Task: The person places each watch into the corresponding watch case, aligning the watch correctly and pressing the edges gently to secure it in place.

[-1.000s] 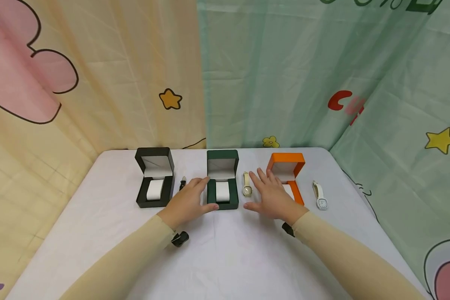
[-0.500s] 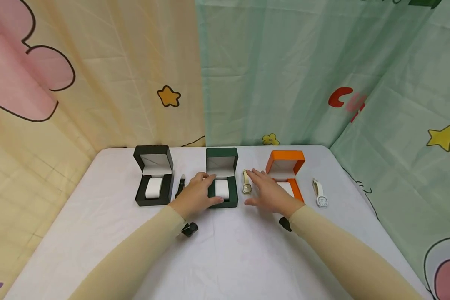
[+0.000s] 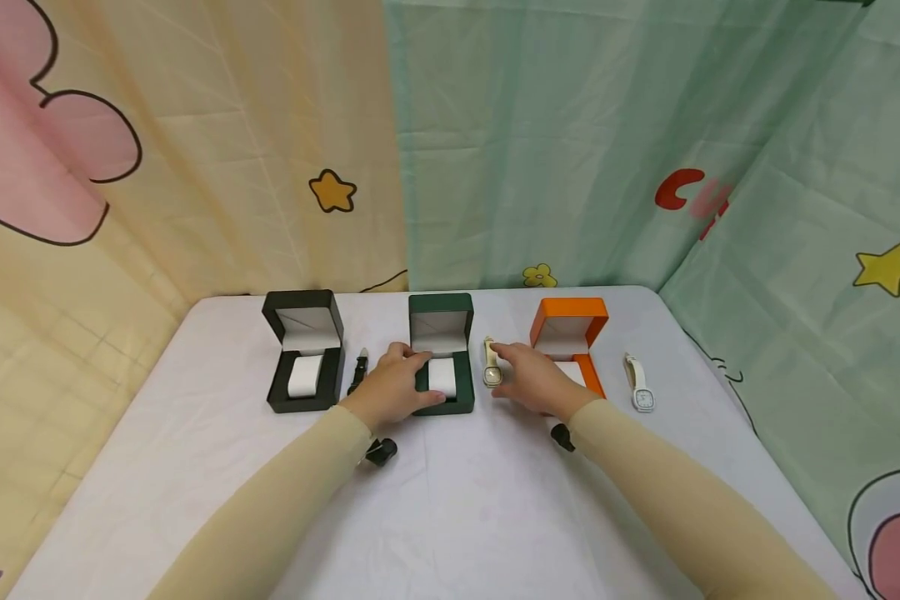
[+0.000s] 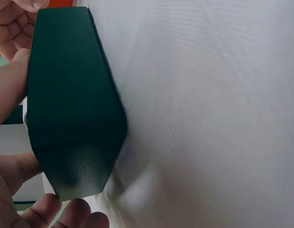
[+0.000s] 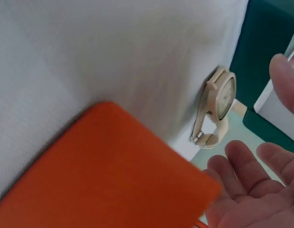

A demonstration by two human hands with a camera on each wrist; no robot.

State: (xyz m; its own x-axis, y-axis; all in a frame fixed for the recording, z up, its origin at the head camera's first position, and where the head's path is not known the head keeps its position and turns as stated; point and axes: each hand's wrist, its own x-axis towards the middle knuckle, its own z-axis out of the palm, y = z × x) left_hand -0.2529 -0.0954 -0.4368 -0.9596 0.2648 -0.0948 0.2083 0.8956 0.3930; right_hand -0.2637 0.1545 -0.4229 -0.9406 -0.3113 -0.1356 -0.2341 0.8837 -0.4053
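Note:
An open green watch box (image 3: 462, 383) stands mid-table with a white cushion (image 3: 442, 377) inside. My left hand (image 3: 393, 389) holds its left side, and in the left wrist view the thumb (image 4: 14, 80) lies along the box's upper edge with fingers round its end. Right of that box a gold watch (image 3: 492, 376) lies on the cloth. Just beside and over it is my right hand (image 3: 534, 381), thumb and fingers spread apart, holding nothing. The right wrist view shows a gap between the fingers and the gold watch (image 5: 222, 99).
An open black watch box (image 3: 303, 387) stands at the left, with a dark-strapped watch (image 3: 360, 368) partly hidden by my left hand. An open orange box (image 3: 589, 377) is behind my right hand. A white watch (image 3: 639, 385) lies at far right. Curtains (image 3: 570, 150) hang behind the table.
My left hand has shifted right onto the green box. The right hand has drawn in slightly and its fingers have come lower near the gold watch.

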